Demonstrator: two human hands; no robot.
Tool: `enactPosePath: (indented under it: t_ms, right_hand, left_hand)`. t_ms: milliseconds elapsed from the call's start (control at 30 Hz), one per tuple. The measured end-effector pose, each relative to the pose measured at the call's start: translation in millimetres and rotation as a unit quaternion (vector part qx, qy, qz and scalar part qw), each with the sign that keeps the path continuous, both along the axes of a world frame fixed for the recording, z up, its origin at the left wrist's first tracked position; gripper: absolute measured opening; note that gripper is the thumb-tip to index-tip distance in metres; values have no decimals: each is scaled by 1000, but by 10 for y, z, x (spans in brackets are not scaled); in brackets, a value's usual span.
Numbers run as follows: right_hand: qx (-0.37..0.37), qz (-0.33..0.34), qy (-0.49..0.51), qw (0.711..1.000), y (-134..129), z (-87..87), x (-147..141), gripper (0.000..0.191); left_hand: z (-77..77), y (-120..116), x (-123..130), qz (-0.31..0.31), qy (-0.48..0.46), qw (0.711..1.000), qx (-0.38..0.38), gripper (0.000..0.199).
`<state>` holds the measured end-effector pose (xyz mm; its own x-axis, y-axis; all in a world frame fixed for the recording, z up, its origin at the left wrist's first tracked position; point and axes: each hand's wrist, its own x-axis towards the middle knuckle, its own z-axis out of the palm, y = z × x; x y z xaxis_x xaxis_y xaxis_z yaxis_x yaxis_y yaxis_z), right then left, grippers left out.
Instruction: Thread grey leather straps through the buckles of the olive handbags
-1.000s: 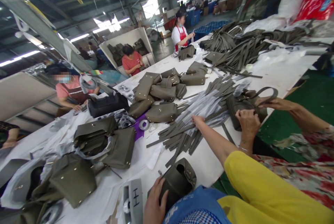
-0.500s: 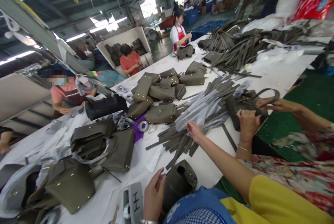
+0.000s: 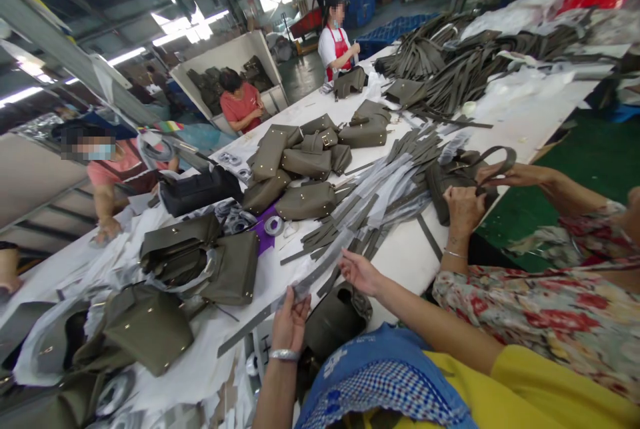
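Observation:
A long dark olive strap (image 3: pixel 255 320), partly covered in clear plastic film, stretches diagonally in front of me. My left hand (image 3: pixel 291 324), with a silver bangle at the wrist, grips it around its middle. Near its upper part, the fingers of my right hand (image 3: pixel 361 274) pinch the strap's film-covered edge. Just beyond lies a pile of similar straps (image 3: pixel 400 169), several wrapped in film. Below my hands an olive bag (image 3: pixel 334 319) stands against my blue apron (image 3: pixel 370 376), its opening facing up.
Olive bags (image 3: pixel 305 166) are heaped mid-table, with more bags (image 3: pixel 150 329) at left. At right a co-worker's hands (image 3: pixel 465 206) hold a dark bag (image 3: pixel 440 189). Other people stand across the white table (image 3: pixel 540 129). A large strap bundle (image 3: pixel 465 76) lies at the far end.
My right hand has drawn back from the strap pile toward my left hand, bringing a film-covered strap. My left hand, empty before, has moved up and now grips that strap.

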<state>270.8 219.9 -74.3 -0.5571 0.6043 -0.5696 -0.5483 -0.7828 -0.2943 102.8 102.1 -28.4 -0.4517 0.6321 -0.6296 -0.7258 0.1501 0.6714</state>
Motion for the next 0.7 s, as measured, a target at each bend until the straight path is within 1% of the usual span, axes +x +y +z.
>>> enactPosePath:
  t_ms: [100, 167, 233, 300, 400, 467, 500, 533, 567, 600, 633, 667, 700]
  right_hand:
    - [4, -43, -8, 999, 212, -73, 128, 21]
    - [18, -67, -16, 997, 274, -98, 196, 16]
    - [41, -81, -29, 995, 279, -103, 253, 9]
    - [65, -87, -48, 993, 242, -93, 303, 7]
    - [89, -85, -83, 989, 137, -68, 354, 14]
    - [106, -82, -108, 985, 53, -54, 371, 17]
    - [114, -79, -117, 983, 11, -49, 375, 18]
    - [121, -75, -124, 982, -32, -46, 377, 19]
    - [126, -69, -128, 981, -73, -44, 379, 19]
    - [129, -62, -129, 981, -113, -43, 380, 20]
    - [130, -55, -129, 981, -153, -42, 382, 20]
    - [133, -47, -132, 981, -191, -40, 385, 21]
    - [137, -39, -136, 981, -228, -35, 389, 22]
  left_hand:
    - [39, -309, -248, 15, 16, 999, -26, 8]
    - [53, -482, -441, 25, 41, 998, -37, 9]
    - [79, -604, -652, 50, 65, 995, -48, 10]
    - [122, -662, -864, 84, 78, 992, -59, 12]
    - [189, -640, -1123, 135, 82, 986, -52, 18]
    - [198, -592, -1207, 164, 99, 981, -43, 20]
    - [187, -571, -1214, 164, 113, 979, -44, 21]
    - [166, -556, -1195, 144, 129, 980, -54, 22]
    - [141, -548, -1153, 97, 147, 981, -77, 23]
    - [113, -544, -1090, 23, 170, 979, -111, 25]
    - [89, -543, -1009, -67, 207, 964, -150, 28]
    - [70, -538, -914, -159, 256, 935, -186, 31]
    - [59, -524, -811, -234, 319, 894, -209, 34]
